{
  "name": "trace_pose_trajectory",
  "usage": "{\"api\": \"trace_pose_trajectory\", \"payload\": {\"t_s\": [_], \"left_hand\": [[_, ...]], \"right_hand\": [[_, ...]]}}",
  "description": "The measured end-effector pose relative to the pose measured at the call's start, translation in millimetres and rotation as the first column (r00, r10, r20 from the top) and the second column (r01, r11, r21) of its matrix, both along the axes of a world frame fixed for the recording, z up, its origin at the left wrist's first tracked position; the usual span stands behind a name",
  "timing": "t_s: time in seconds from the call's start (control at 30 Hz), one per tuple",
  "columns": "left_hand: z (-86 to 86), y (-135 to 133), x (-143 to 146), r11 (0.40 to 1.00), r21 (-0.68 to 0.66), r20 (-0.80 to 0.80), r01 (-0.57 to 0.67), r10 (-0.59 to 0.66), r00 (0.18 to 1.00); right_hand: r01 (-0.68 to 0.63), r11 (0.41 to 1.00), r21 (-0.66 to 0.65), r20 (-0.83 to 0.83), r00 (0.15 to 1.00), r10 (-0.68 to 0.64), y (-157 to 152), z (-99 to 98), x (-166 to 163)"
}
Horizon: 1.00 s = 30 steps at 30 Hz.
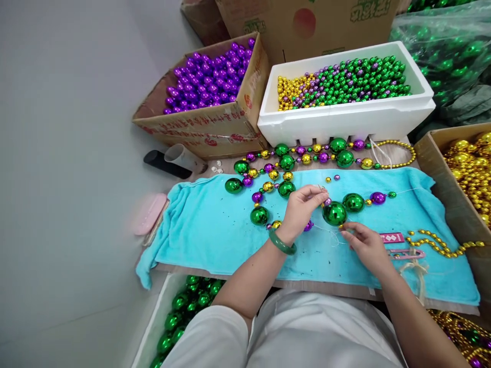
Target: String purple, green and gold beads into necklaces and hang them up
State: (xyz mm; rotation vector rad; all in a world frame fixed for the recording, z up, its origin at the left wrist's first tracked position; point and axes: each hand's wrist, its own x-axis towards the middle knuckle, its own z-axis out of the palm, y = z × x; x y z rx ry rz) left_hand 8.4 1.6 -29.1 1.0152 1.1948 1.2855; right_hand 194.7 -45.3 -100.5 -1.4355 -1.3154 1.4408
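Note:
A strand of green, purple and gold beads snakes across a turquoise towel on a board over my lap. My left hand, with a green bangle on its wrist, is closed in a pinch on the strand just left of a large green bead. My right hand sits just below and right of that bead, fingers pinched on a thin thread that is hard to see. More beads of the strand run off to the right.
A white foam box of small mixed beads and a cardboard box of purple beads stand behind the towel. A box of gold beads is at right, green beads lower left. Pink snips and a gold strand lie on the towel.

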Motion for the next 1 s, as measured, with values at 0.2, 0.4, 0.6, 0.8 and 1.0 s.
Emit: {"api": "trace_pose_trajectory", "payload": {"t_s": [0.2,0.4,0.6,0.8,1.0], "left_hand": [[24.6,-18,7,0.969,0.238,-0.261,0.071,-0.007,0.965],[53.3,-18,7,0.954,0.296,-0.117,0.041,-0.006,0.993],[58.5,-2,-11,0.972,0.236,0.036,0.001,-0.010,0.999],[34.0,34,-42,0.977,0.133,-0.436,0.165,-0.092,0.895],[-7.8,72,-76,0.998,-0.060,-0.996,0.016,-0.061,0.060]], "right_hand": [[0.068,0.946,0.316,-0.034,0.998,-0.061,0,33.9,-3],[-0.030,0.977,0.210,-0.106,0.993,0.053,11,52.6,-20],[-0.047,0.997,0.060,-0.196,0.979,0.058,18,37.9,-23],[0.018,1.000,-0.008,-0.320,0.947,-0.019,18,32.8,-12],[0.057,0.989,-0.140,-0.396,0.912,-0.108,17,34.8,0]]}}
